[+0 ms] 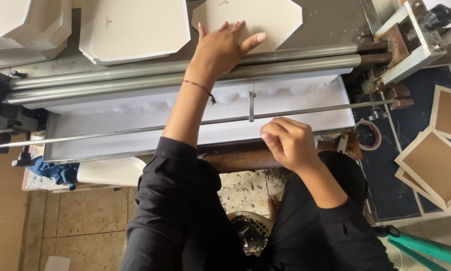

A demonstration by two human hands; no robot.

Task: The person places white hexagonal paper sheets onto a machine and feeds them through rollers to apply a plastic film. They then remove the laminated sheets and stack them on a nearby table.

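Left hand point(224, 45), fingers spread, pressing flat on white card point(265, 17) above rollers point(135, 80), top middle. Right hand point(288, 143) curled, holding nothing, lower middle. Feeding step; next needs steady pull.

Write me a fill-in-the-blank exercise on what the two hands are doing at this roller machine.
1. The left hand lies flat on an eight-sided sheet that is ____ in colour.
2. The right hand is curled into a loose ____ near the thin metal rod.
3. A thin string bracelet circles the ____ wrist.
4. The brown-faced boards lie stacked on the person's ____ side.

Missing words: white; fist; left; right
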